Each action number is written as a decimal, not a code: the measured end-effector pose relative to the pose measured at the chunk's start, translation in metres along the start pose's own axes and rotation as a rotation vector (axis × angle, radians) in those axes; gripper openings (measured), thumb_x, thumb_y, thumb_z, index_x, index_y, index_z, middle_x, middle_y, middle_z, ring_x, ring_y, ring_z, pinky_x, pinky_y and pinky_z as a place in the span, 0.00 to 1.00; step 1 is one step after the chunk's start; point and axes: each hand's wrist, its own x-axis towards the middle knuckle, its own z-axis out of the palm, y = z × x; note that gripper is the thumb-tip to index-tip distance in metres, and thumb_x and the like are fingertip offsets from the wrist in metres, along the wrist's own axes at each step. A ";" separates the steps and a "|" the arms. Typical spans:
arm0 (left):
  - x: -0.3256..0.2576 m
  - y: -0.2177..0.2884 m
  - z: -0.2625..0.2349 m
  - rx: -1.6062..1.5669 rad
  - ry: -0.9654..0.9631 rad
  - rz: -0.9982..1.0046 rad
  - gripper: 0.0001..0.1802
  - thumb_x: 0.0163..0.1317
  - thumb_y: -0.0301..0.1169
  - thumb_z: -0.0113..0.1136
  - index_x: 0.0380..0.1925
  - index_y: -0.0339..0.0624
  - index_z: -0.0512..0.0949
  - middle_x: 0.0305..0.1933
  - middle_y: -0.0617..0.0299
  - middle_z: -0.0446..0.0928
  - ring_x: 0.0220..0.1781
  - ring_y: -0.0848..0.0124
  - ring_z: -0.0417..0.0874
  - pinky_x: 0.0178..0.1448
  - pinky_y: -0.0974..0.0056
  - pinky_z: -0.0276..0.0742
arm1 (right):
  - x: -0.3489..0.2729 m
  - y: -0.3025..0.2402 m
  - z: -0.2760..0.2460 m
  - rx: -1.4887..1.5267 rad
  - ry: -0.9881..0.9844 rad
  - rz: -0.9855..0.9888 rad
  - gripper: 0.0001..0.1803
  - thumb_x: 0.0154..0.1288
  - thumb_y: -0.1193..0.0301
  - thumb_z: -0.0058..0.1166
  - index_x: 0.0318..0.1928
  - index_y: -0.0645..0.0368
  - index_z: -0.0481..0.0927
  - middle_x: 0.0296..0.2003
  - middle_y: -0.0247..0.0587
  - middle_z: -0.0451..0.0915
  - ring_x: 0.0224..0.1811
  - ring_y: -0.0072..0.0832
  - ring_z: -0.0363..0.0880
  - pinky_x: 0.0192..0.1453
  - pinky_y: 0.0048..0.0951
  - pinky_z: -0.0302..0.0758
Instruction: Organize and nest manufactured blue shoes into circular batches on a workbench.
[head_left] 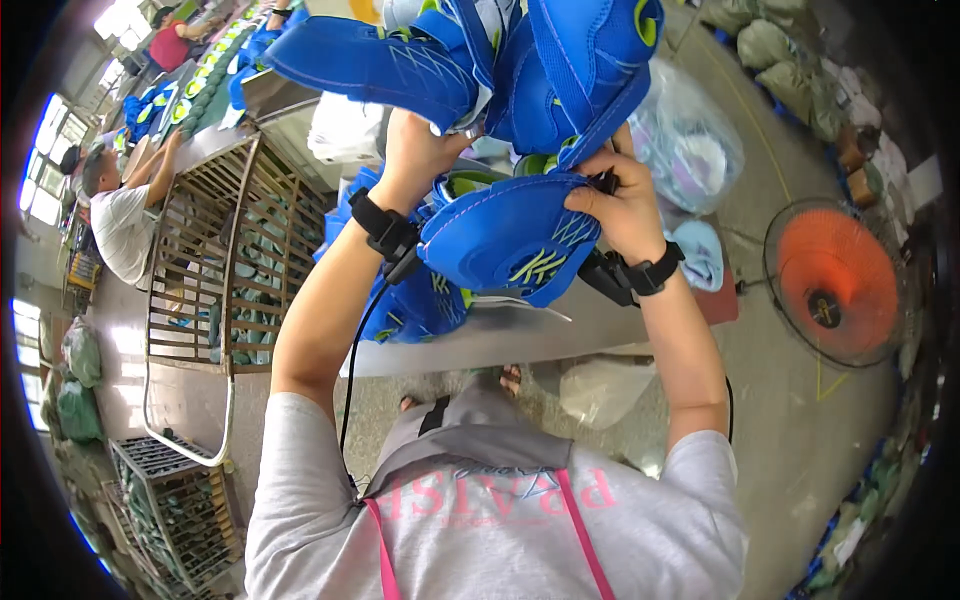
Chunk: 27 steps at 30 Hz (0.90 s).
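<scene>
A bundle of blue shoe uppers with lime-green linings is raised over the table in front of me. My left hand [425,160] is closed on the lower edge of the upper-left shoe upper [380,72], its fingers partly hidden behind it. My right hand [622,200] pinches the edge of a front shoe upper [505,235], thumb on the near side. Another shoe upper [570,95] leans between the hands at the top. Below the bundle, more blue uppers [415,312] lie on the table. Both wrists wear black straps with small devices.
The pale table edge [500,345] runs before my waist. A clear plastic bag [690,140] lies beyond my right hand. An orange caged fan [835,285] stands at the right. On the left are a slatted metal rack [235,250] and a co-worker [125,215] at a long bench.
</scene>
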 end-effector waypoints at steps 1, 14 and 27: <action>0.001 0.001 -0.019 0.012 0.031 0.020 0.18 0.37 0.28 0.67 0.34 0.42 0.78 0.40 0.51 0.77 0.44 0.51 0.74 0.49 0.56 0.68 | 0.006 -0.015 0.016 -0.065 -0.031 -0.117 0.12 0.36 0.81 0.67 0.25 0.62 0.77 0.67 0.45 0.47 0.57 0.35 0.65 0.54 0.30 0.66; -0.214 -0.153 -0.339 0.427 0.316 0.029 0.18 0.48 0.31 0.61 0.43 0.44 0.76 0.45 0.50 0.76 0.50 0.52 0.74 0.55 0.53 0.67 | 0.008 0.027 0.401 -0.136 -0.358 -0.239 0.13 0.33 0.75 0.72 0.23 0.56 0.81 0.69 0.50 0.37 0.67 0.47 0.51 0.66 0.39 0.54; -0.219 -0.318 -0.431 0.075 0.345 -0.247 0.22 0.45 0.34 0.64 0.42 0.41 0.75 0.44 0.52 0.76 0.51 0.53 0.73 0.58 0.51 0.62 | 0.096 0.093 0.555 -0.153 -0.421 0.013 0.12 0.35 0.72 0.71 0.23 0.54 0.81 0.68 0.50 0.38 0.69 0.44 0.48 0.70 0.39 0.45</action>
